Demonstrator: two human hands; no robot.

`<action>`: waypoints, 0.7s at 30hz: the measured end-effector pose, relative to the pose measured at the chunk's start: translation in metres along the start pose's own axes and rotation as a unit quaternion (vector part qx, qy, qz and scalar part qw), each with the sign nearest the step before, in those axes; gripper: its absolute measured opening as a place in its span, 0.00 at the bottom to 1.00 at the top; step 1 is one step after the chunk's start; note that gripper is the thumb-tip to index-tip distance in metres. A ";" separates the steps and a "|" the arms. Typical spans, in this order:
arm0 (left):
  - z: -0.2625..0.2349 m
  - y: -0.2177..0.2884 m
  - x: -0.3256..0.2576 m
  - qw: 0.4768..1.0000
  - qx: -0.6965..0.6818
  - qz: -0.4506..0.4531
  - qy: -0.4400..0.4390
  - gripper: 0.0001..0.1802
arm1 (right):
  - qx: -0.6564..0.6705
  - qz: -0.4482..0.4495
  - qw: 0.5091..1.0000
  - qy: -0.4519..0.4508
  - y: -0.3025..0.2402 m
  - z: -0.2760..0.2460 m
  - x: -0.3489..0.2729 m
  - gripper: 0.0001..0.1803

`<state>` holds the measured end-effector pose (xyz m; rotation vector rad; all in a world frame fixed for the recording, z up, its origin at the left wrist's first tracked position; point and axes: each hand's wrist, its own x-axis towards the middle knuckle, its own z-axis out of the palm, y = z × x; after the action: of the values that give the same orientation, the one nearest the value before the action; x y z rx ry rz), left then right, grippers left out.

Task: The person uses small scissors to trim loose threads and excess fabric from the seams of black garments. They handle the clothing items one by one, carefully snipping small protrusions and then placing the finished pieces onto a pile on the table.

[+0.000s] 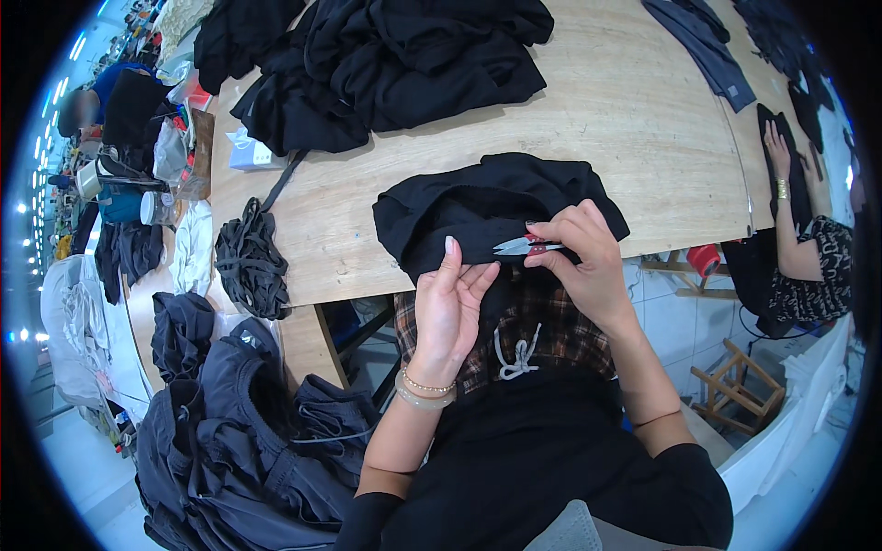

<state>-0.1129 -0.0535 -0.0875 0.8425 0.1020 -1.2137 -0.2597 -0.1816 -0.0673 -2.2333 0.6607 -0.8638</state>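
A black garment [487, 176] lies bunched at the near edge of the wooden table, its opening towards me. My left hand [447, 312] is closed on the garment's near edge, the thumb pointing up and the fingers curled at the cloth. In my right hand [588, 262] is a pair of thread snips [516, 247] with red grips, pinched between thumb and fingers. The snips' pale blades point left, just over the garment's edge and close to my left fingertips. I cannot tell whether the blades touch the cloth.
A large pile of black garments [395, 73] covers the far side of the table [643, 165]. To the left are a tissue box [254, 154], a tangle of dark strips [250, 262] and a heap of dark clothes [239, 441]. At right, a co-worker's hand [778, 154] rests on dark cloth near a wooden stool [738, 386].
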 end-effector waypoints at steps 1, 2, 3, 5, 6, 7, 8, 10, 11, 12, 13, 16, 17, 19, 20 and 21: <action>0.000 0.002 0.000 1.000 -0.010 -0.003 0.005 0.15 | -0.004 -0.011 1.000 0.002 -0.002 0.002 0.002 0.17; 0.000 0.004 0.000 1.000 -0.009 0.003 0.003 0.15 | -0.008 -0.021 1.000 0.004 -0.004 0.004 0.005 0.17; 0.000 0.006 0.000 1.000 -0.008 0.008 0.001 0.15 | -0.013 -0.028 0.999 0.009 -0.005 0.006 0.007 0.17; -0.001 0.011 0.000 1.000 -0.004 0.020 0.002 0.16 | -0.021 -0.042 0.999 0.018 -0.007 0.012 0.012 0.17; -0.002 0.013 -0.001 1.000 -0.002 0.027 0.007 0.16 | -0.009 -0.032 0.999 0.029 -0.008 0.012 0.015 0.17; -0.002 0.015 -0.001 0.999 -0.001 0.033 0.011 0.16 | 0.003 -0.022 0.999 0.038 -0.008 0.012 0.017 0.16; -0.001 0.018 -0.002 0.999 0.001 0.040 0.011 0.16 | 0.016 -0.012 0.999 0.048 -0.009 0.011 0.019 0.16; 0.002 0.021 -0.004 0.999 0.004 0.051 0.011 0.16 | 0.017 -0.020 0.999 0.042 -0.008 0.006 0.020 0.16; 0.003 0.022 -0.004 0.998 0.006 0.056 0.008 0.16 | 0.016 -0.023 0.999 0.039 -0.009 0.004 0.021 0.16; 0.004 0.022 -0.004 0.998 0.007 0.060 0.005 0.16 | 0.014 -0.025 0.999 0.029 -0.011 0.002 0.021 0.17; 0.004 0.021 -0.004 0.998 0.007 0.063 0.002 0.16 | 0.010 -0.026 0.999 0.018 -0.014 0.000 0.021 0.17; 0.008 0.020 -0.006 0.997 0.020 0.071 0.001 0.15 | -0.017 -0.041 0.999 0.007 -0.017 -0.001 0.022 0.17; 0.008 0.019 -0.006 0.997 0.021 0.071 0.001 0.15 | -0.028 -0.048 0.998 0.007 -0.018 0.000 0.022 0.17; 0.008 0.017 -0.005 0.997 0.023 0.070 0.000 0.15 | -0.047 -0.065 0.997 0.005 -0.018 -0.001 0.022 0.17; 0.009 0.016 -0.005 0.997 0.030 0.071 0.006 0.16 | -0.056 -0.073 0.996 0.005 -0.018 -0.001 0.022 0.17; 0.009 0.016 -0.005 0.997 0.037 0.072 0.012 0.18 | -0.060 -0.080 0.995 0.009 -0.018 -0.001 0.022 0.17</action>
<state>-0.1043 -0.0535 -0.0704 0.9135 0.0152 -1.0768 -0.2425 -0.1842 -0.0453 -2.4154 0.5607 -0.9454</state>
